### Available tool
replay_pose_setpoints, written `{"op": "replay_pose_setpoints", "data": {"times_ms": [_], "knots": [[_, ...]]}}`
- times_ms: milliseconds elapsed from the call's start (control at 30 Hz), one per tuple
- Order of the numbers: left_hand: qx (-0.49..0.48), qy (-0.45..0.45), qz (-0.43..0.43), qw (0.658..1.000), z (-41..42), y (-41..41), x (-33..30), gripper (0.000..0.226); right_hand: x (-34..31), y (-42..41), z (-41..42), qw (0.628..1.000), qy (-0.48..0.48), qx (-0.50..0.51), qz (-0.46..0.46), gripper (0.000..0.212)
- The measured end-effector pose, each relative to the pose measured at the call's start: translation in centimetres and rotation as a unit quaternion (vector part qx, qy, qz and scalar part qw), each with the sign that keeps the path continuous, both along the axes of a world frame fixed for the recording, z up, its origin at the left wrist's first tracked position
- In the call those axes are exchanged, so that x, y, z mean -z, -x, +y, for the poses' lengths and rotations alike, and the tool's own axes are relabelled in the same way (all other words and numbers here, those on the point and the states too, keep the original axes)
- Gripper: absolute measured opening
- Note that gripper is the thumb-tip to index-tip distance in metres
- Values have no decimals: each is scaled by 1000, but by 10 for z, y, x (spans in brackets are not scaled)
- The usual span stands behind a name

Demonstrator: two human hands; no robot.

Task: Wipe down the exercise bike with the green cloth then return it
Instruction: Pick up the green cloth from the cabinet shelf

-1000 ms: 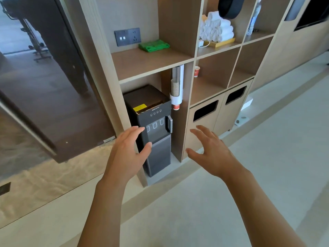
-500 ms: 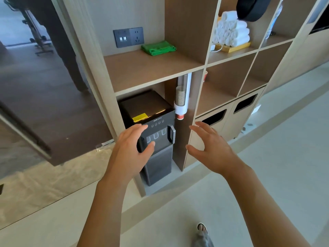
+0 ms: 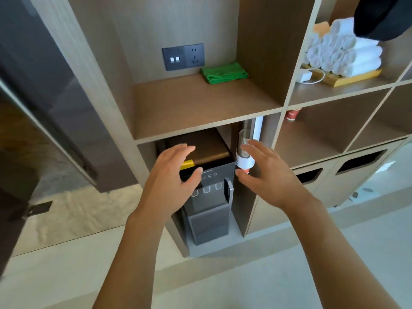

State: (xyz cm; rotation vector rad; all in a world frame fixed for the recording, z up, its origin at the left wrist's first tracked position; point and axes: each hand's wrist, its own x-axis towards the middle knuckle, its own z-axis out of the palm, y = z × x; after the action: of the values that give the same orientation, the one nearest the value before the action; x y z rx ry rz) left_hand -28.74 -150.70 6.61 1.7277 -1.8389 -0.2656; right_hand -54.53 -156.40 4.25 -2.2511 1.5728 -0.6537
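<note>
- The green cloth [image 3: 224, 72] lies folded at the back of the wooden shelf [image 3: 200, 108], upper centre of the frame — just right of the dark wall socket [image 3: 183, 56].
- Left hand [image 3: 171, 181] and right hand [image 3: 267, 175] hover in mid frame before the black water dispenser [image 3: 209, 197] — fingers relaxed, spread, holding nothing.
</note>
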Motion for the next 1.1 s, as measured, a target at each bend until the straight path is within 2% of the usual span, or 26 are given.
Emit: {"op": "replay_pose_setpoints", "data": {"times_ms": [400,567,733,933,1100], "knots": [[-21,15,-37,999,-85,8,-9,51,-9,-1,-95,998,43,-40,-28,60],[0,30,-7,1000,-126,-5,-7,53,-23,-16,-129,998,36,-50,-13,54],[21,27,18,999,-179,-22,-13,55,-41,-36,-165,999,43,-29,-8,58],[43,74,-55,995,-236,-29,-31,56,-55,-43,-211,997,58,-39,28,59],[43,63,-78,994,-275,-28,-32,58,-66,-43,-256,995,72,-56,45,61]]}}
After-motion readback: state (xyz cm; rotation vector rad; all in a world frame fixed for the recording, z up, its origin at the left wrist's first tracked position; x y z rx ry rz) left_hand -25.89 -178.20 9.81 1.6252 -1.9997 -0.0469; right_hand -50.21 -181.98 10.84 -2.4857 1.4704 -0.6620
